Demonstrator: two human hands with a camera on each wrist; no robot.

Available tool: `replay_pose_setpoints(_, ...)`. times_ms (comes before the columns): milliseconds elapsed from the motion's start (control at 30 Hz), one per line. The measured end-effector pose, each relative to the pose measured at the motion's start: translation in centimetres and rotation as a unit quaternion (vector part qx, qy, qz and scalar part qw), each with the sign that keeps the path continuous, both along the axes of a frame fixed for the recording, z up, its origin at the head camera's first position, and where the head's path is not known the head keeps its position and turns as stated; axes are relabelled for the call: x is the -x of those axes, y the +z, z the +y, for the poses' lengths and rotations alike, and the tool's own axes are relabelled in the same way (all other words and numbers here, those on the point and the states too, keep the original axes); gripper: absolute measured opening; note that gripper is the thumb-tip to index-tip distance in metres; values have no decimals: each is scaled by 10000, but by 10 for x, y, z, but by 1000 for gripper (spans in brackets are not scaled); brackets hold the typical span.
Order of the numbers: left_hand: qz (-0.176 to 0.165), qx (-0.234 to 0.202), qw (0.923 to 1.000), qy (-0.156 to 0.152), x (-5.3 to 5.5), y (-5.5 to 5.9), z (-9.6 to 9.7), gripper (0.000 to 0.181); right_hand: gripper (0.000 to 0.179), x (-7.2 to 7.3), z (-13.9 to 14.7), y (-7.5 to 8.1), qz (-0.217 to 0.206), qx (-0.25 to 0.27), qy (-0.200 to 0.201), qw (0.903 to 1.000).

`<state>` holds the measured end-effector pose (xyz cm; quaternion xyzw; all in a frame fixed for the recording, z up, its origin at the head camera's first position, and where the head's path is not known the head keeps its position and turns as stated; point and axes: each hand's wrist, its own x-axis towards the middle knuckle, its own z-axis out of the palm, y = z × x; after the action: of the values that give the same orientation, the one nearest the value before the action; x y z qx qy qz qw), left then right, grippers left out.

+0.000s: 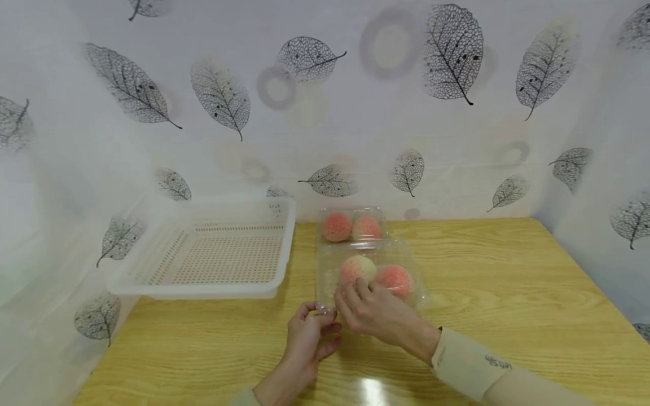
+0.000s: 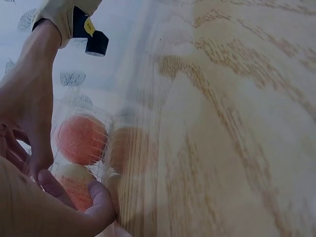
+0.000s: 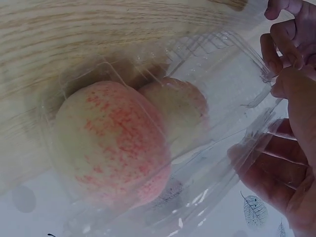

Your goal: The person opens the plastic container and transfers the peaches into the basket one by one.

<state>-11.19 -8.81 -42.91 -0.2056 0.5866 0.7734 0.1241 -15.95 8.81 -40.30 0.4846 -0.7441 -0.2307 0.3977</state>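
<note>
A clear plastic fruit box point(image 1: 325, 276) lies on the table in the head view. Two pink-and-cream peaches sit in its near part, a paler peach point(image 1: 357, 269) and a redder peach point(image 1: 396, 282). Behind them, two more red peaches point(image 1: 337, 226) show through clear plastic; whether this is the same box I cannot tell. At the near left corner, my left hand point(image 1: 308, 338) pinches the box's edge between thumb and finger. My right hand point(image 1: 378, 313) grips the near plastic edge, its fingers bent over the front. In the right wrist view, plastic point(image 3: 232, 113) stretches beside the right hand's fingers point(image 3: 269, 163).
A white perforated basket point(image 1: 284, 248) stands left of the box, with nothing seen inside. The wood-grain table point(image 1: 508, 293) extends to the right. A leaf-patterned curtain point(image 1: 254, 169) hangs behind and along both sides.
</note>
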Motion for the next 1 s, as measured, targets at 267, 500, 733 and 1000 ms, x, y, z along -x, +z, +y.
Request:
replay_pose_setpoints(267,35,-170,9998,-29,3,-2,-1,20,46,4,1,-3,-2,136,130,9998)
replay_pose_setpoints(500,24,-278,9996,-98,4,-4,-2,20,44,7,0,-4,-123,279,202,9993)
replay_pose_setpoints(733,-19,-430,9990,-131,2,0,-3,18,36,15,4,21,-388,1111,429,9921)
replay_pose_setpoints(1000,-49,-326,9993,-182,0,2,-5,18,24,20,8,34,-614,1364,604,9869)
